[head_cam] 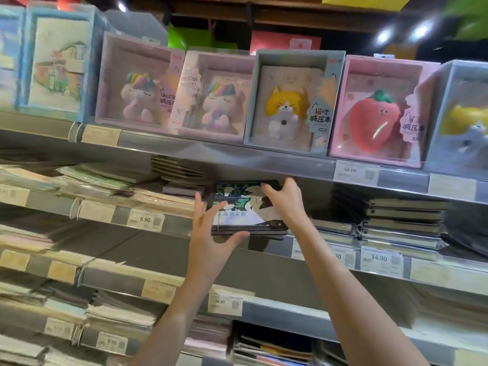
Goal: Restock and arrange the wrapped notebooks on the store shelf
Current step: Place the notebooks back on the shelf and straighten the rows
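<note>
Notebooks (244, 207): wrapped dark stack, at the near edge of the middle shelf (264, 250).
Left hand (211, 228): thumb under, fingers spread along the left side.
Right hand (284, 199): fingers curled over the far right corner.
Handling: probably stiff, moderately heavy; glossy wrap likely slippery, so support opposite edges.

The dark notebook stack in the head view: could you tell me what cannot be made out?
- Dark notebook stack: cover text partly hidden by right hand, blurred.
- Its count: edges too blurred.
- Left hand: covers the stack's left corner.
- Price label below: partly hidden by right forearm.
</note>
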Motion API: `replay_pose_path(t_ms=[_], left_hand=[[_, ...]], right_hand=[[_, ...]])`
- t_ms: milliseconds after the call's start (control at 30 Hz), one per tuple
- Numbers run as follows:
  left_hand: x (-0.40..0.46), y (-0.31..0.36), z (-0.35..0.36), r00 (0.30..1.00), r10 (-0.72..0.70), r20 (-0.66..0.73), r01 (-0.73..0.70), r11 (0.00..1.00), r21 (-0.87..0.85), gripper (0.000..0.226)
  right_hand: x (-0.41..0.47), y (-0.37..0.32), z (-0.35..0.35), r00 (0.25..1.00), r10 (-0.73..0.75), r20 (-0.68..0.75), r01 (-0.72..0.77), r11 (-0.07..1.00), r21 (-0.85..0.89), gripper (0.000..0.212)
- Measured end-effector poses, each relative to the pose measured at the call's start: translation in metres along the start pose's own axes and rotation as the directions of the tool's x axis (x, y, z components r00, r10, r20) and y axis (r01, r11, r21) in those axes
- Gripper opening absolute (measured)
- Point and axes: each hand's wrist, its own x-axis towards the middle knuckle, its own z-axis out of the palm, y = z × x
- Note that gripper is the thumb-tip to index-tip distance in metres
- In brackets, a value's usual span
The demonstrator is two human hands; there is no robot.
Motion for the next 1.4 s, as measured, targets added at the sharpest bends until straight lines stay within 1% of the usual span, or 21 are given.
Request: replay_pose_path(t_ms=[67, 133, 167, 267, 333, 433, 567, 600, 667, 700, 733, 767, 800, 833, 867, 933, 1000, 1067, 1133, 1233, 1400], left_hand=[[0.003, -0.003, 0.002, 0.997, 0.079, 0.022, -0.08, 0.996, 0.034, 0.055], [0.009, -0.004, 0.003, 0.992, 0.128, 0.008, -0.128, 0.987, 0.098, 0.042], [0.012, -0.004, 0.004, 0.99, 0.14, -0.001, -0.139, 0.983, 0.117, 0.038], [0.021, 0.0, 0.003, 0.991, 0.133, -0.005, -0.131, 0.981, 0.146, 0.037], [0.024, 0.001, 0.005, 0.994, 0.109, -0.011, -0.106, 0.983, 0.148, 0.038], [0.02, -0.002, 0.007, 0.991, 0.123, -0.043, -0.115, 0.981, 0.156, 0.038], [0.02, -0.006, 0.012, 0.986, 0.146, -0.081, -0.129, 0.974, 0.184, 0.039], [0.023, -0.006, 0.014, 0.988, 0.132, -0.076, -0.114, 0.973, 0.2, 0.039], [0.032, -0.009, 0.017, 0.996, 0.084, -0.043, -0.069, 0.959, 0.274, 0.037], [0.037, -0.012, 0.019, 0.997, 0.079, -0.014, -0.07, 0.939, 0.336, 0.037], [0.039, -0.017, 0.021, 0.995, 0.097, 0.037, -0.103, 0.896, 0.431, 0.038], [0.042, -0.024, 0.025, 0.988, 0.115, 0.104, -0.153, 0.827, 0.54, 0.041], [0.045, -0.03, 0.029, 0.981, 0.091, 0.171, -0.18, 0.751, 0.635, 0.046], [0.048, -0.034, 0.033, 0.975, 0.028, 0.219, -0.177, 0.692, 0.7, 0.052], [0.051, -0.036, 0.037, 0.973, -0.004, 0.232, -0.175, 0.641, 0.747, 0.059], [0.052, -0.034, 0.042, 0.968, -0.059, 0.245, -0.166, 0.583, 0.795, 0.069], [0.053, -0.033, 0.042, 0.955, -0.118, 0.274, -0.156, 0.586, 0.795, 0.074], [0.048, -0.034, 0.037, 0.945, -0.121, 0.305, -0.177, 0.596, 0.783, 0.076], [0.037, -0.039, 0.032, 0.945, -0.073, 0.32, -0.201, 0.641, 0.741, 0.076], [0.013, -0.048, 0.026, 0.956, 0.004, 0.294, -0.208, 0.716, 0.666, 0.063], [-0.021, -0.055, 0.02, 0.965, -0.012, 0.263, -0.161, 0.763, 0.626, 0.059]], right_hand=[[0.004, -0.005, 0.001, 0.999, -0.001, 0.046, 0.003, 1.0, -0.028, 0.023], [0.003, -0.01, -0.002, 0.994, -0.031, 0.101, 0.036, 0.998, -0.054, 0.037], [0.0, -0.011, -0.004, 0.991, -0.046, 0.126, 0.054, 0.997, -0.062, 0.044], [-0.021, -0.005, -0.014, 0.98, -0.126, 0.156, 0.136, 0.989, -0.051, 0.043], [-0.04, 0.005, -0.014, 0.972, -0.185, 0.148, 0.196, 0.978, -0.064, 0.045], [-0.056, 0.016, -0.004, 0.963, -0.254, 0.088, 0.262, 0.961, -0.092, 0.055], [-0.053, 0.024, 0.009, 0.953, -0.301, -0.037, 0.3, 0.954, -0.03, 0.06], [-0.048, 0.026, 0.012, 0.951, -0.306, -0.051, 0.305, 0.952, -0.023, 0.061], [-0.038, 0.029, 0.017, 0.954, -0.3, -0.025, 0.298, 0.952, -0.065, 0.061], [-0.032, 0.032, 0.02, 0.956, -0.294, 0.003, 0.292, 0.948, -0.126, 0.061], [-0.026, 0.036, 0.023, 0.954, -0.297, 0.033, 0.296, 0.927, -0.229, 0.061], [-0.021, 0.041, 0.025, 0.952, -0.301, 0.062, 0.302, 0.88, -0.367, 0.063], [-0.017, 0.046, 0.028, 0.947, -0.313, 0.076, 0.307, 0.806, -0.506, 0.064], [-0.014, 0.052, 0.03, 0.94, -0.334, 0.074, 0.309, 0.737, -0.601, 0.065], [-0.013, 0.055, 0.032, 0.93, -0.362, 0.062, 0.313, 0.692, -0.65, 0.066], [-0.011, 0.061, 0.033, 0.916, -0.399, 0.043, 0.31, 0.636, -0.707, 0.069], [-0.012, 0.066, 0.035, 0.913, -0.406, 0.031, 0.29, 0.595, -0.75, 0.065], [-0.02, 0.07, 0.036, 0.898, -0.44, -0.011, 0.287, 0.605, -0.743, 0.059], [-0.03, 0.075, 0.037, 0.881, -0.472, -0.046, 0.292, 0.616, -0.731, 0.057], [-0.043, 0.085, 0.038, 0.856, -0.515, -0.042, 0.309, 0.576, -0.757, 0.053], [-0.065, 0.102, 0.041, 0.842, -0.539, -0.007, 0.346, 0.55, -0.76, 0.051]])
